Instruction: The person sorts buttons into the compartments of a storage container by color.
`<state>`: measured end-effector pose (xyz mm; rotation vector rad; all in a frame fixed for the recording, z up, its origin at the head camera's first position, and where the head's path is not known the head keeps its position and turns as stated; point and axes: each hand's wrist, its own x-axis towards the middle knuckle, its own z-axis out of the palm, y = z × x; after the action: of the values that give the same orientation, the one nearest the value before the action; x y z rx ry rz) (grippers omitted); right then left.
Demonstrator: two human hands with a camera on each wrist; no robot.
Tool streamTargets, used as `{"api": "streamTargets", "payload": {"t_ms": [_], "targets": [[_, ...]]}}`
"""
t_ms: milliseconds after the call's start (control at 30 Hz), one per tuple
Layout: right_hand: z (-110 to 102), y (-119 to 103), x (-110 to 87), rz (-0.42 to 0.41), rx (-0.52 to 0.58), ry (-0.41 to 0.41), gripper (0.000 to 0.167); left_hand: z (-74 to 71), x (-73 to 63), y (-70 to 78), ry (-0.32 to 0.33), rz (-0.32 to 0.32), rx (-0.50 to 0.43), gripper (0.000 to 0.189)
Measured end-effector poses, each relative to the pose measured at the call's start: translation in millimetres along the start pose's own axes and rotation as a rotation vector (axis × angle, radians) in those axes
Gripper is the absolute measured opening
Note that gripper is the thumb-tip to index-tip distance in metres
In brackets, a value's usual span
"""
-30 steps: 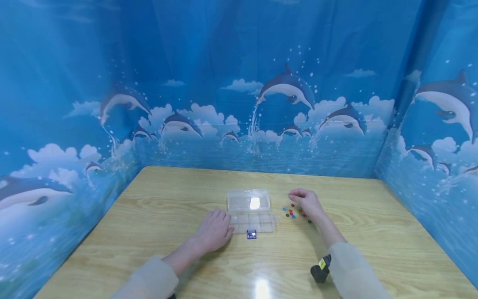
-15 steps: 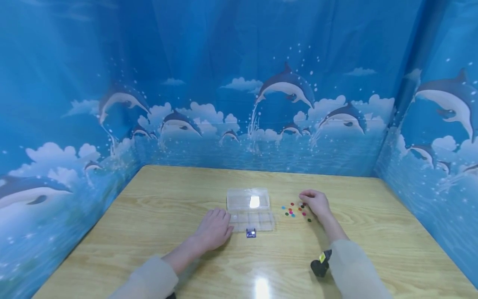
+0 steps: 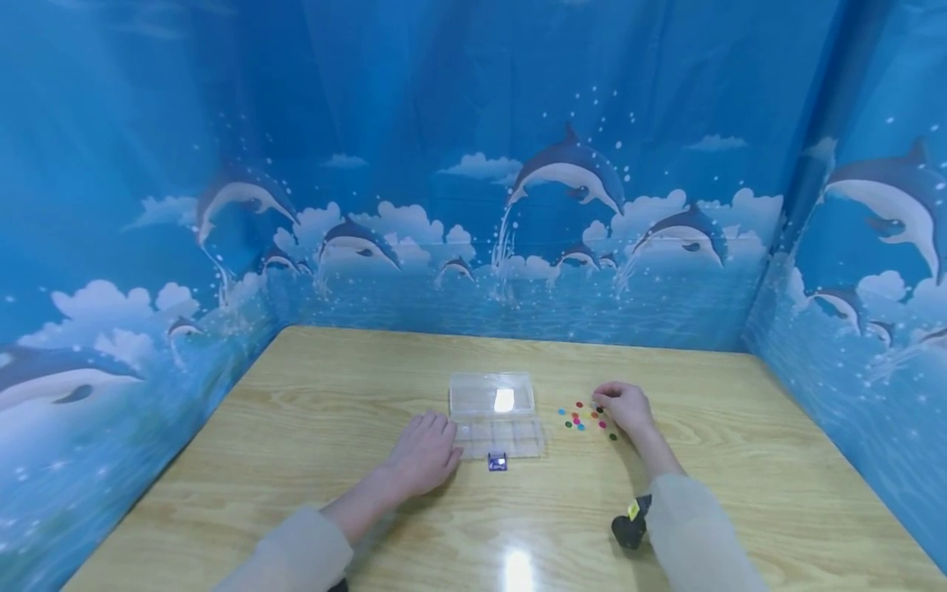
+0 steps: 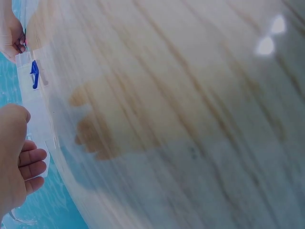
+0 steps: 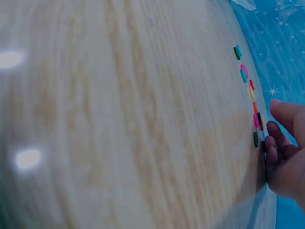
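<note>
A clear plastic compartment box (image 3: 496,418) lies open near the middle of the wooden worktop (image 3: 296,427), its lid folded back toward the far wall and its divided tray toward the person. A small blue clasp (image 3: 498,462) sits at the near edge of the tray.

The left hand (image 3: 425,455) rests palm down on the worktop just to the left of the tray, fingers extended and relaxed. Its fingertips reach the tray's left edge, and it grips nothing. In the left wrist view the fingers (image 4: 29,164) lie loosely bent beside the clear tray wall (image 4: 33,102), with the blue clasp (image 4: 34,74) further along the same edge.

A loose cluster of small coloured beads (image 3: 584,418) lies on the worktop to the right of the box and apart from it. Red, green, blue, yellow and dark pieces are visible.

The right hand (image 3: 627,408) rests at the right edge of this cluster, fingers curled down toward the worktop. In the right wrist view the fingertips (image 5: 272,143) come down at the nearest beads (image 5: 256,129), next to a dark green piece. Whether a bead is pinched between them cannot be told from either view.

A blue dolphin-print backdrop (image 3: 473,164) encloses the worktop on three sides.
</note>
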<state>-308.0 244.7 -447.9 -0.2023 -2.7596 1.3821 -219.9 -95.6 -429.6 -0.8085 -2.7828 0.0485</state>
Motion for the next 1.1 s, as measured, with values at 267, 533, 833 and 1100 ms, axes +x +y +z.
{"api": "streamTargets", "payload": {"t_ms": [267,533,833,1100], "targets": [[0.3,2.6,-1.0,-0.001,-0.057,-0.012,0.022,0.0,-0.6,0.1,-0.008,0.004,-0.001,0.030],[-0.4,5.7,0.5,-0.030,-0.105,-0.031,0.023,0.6,0.1,0.2,-0.023,-0.002,0.016,0.032],[-0.5,6.0,0.9,-0.025,-0.123,-0.035,0.021,-1.4,0.1,0.4,-0.006,0.013,0.017,0.028],[-0.7,4.5,1.1,-0.012,-0.131,-0.048,0.019,-1.2,0.0,0.9,-0.004,0.011,0.013,0.029]]}}
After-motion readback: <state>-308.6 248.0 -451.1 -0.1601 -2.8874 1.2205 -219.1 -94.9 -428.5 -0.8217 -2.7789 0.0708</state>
